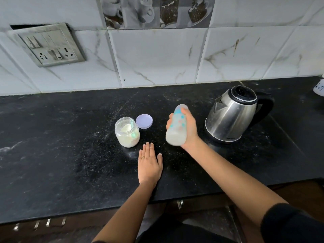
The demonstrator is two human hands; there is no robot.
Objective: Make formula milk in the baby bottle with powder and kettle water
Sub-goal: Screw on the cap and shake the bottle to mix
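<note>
Left hand (149, 165), right hand (191, 130); one bottle (175, 135), jar (127, 132), kettle (231, 116).

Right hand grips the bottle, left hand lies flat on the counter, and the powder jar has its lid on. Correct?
Not quite: the powder jar is open. Its purple lid lies on the counter beside it, as the head view shows. The rest holds: the right hand grips the bottle and the left hand lies flat.
</note>
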